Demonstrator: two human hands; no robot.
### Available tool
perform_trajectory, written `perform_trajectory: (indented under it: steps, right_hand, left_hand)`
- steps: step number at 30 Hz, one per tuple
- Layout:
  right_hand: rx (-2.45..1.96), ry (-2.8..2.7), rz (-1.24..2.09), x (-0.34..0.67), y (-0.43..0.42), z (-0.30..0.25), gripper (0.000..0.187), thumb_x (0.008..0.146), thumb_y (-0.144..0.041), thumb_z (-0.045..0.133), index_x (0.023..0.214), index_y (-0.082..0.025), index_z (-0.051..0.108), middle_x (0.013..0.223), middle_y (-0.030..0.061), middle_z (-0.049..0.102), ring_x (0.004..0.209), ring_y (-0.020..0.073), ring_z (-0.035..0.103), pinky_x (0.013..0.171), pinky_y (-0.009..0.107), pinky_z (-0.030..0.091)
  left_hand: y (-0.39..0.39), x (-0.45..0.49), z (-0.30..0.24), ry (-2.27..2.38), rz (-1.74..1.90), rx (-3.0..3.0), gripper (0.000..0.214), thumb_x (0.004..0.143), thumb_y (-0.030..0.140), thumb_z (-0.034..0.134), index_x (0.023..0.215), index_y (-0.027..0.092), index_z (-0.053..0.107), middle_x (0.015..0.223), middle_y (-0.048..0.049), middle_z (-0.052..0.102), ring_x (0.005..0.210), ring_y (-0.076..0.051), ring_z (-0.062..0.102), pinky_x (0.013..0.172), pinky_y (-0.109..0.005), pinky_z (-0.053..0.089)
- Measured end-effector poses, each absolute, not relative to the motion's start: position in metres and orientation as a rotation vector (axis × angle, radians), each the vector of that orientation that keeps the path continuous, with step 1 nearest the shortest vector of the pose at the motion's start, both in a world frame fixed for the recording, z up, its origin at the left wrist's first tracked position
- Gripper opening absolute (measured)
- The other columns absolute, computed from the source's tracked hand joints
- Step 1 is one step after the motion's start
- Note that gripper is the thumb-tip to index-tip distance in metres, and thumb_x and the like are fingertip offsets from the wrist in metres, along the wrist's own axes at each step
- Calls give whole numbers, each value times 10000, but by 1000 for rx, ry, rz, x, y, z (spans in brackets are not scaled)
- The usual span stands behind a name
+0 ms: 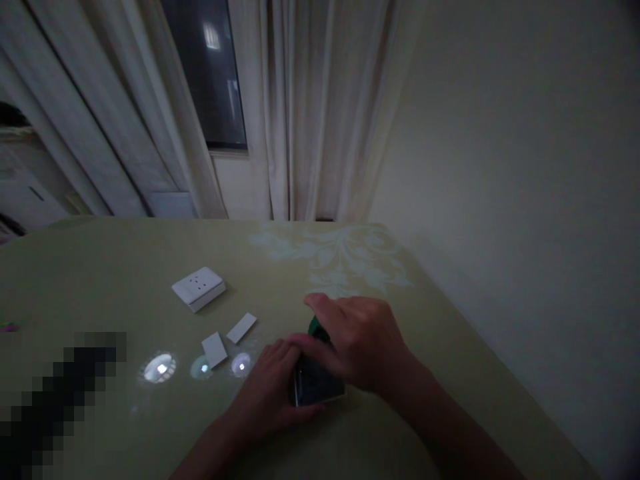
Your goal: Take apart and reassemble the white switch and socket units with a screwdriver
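Observation:
My left hand (273, 383) grips a dark, squarish box with a pale rim (317, 383) low in the middle of the head view, its thumb along the near side. Over the top of that box, my right hand (363, 337) is closed, fingers curled, around a green and black object (316, 328). Most of that object is hidden by the fingers, so its kind does not show. Left of the hands lie two small white rectangular plates, a nearer plate (215, 350) and a farther plate (242, 328).
A white wall socket (199, 287) lies face up on the greenish table (125, 260). At the left is a blurred-out black object (60, 393). Curtains (320, 113) hang behind the table, and a wall (525, 200) runs along its right edge. Lamp reflections shine on the tabletop.

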State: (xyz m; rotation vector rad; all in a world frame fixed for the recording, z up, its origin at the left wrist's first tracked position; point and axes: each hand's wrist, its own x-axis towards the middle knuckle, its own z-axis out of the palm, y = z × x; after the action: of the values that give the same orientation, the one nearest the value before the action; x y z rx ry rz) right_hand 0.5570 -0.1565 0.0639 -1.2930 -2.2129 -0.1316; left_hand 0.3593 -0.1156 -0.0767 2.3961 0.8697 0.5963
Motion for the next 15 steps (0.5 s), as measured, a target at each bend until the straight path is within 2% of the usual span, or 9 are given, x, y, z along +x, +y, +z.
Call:
perform_trajectory:
  steps: [2,4,5,7,10,15]
  right_hand:
    - [-1197,-2262,31,559,-157,66,310,1079,-311,530,1312,-145,651,1065,125,802,946,253,754,875,388,590]
    - [-1047,-2295,242,560,-159,69,440,1048,-263,534,1472,-146,556,1299,143,747,1164,255,713,1013,407,586]
    - [-1024,-2281,292,559,-159,70,481,1041,-287,559,1499,-141,540,1338,150,716,1207,259,691,1034,414,588]
    - [-1090,-2190,240,557,-159,69,453,1052,-397,625,1418,-130,628,1254,148,696,1127,263,694,950,408,622]
    - [-1192,-2047,129,554,-157,63,426,1066,-485,658,1306,-143,734,1119,106,650,924,212,677,784,358,624]
    - [-1118,-2034,250,558,-160,64,467,1079,-388,657,1504,-196,627,1122,79,649,952,202,663,843,368,628]
  left_hand:
    - [-116,359,-76,828,586,2374,528,789,390,881,1262,294,667,1301,-63,743,1168,-347,690,1031,-521,559]
    - [-117,359,-75,806,588,2367,464,812,356,863,1229,283,674,1269,-68,745,1143,-341,687,1020,-521,553]
    - [-117,359,-76,800,585,2370,427,814,346,859,1198,279,684,1247,-64,748,1129,-336,688,1011,-515,555]
    - [-117,358,-77,791,564,2374,404,810,351,867,1167,269,696,1234,-65,753,1123,-341,692,999,-516,561]
    - [-116,358,-79,811,545,2377,499,814,395,878,1255,265,684,1303,-90,744,1166,-375,691,1008,-550,561]
    - [-115,357,-78,791,561,2371,573,820,424,882,1335,314,655,1363,-69,731,1234,-383,682,1056,-541,546]
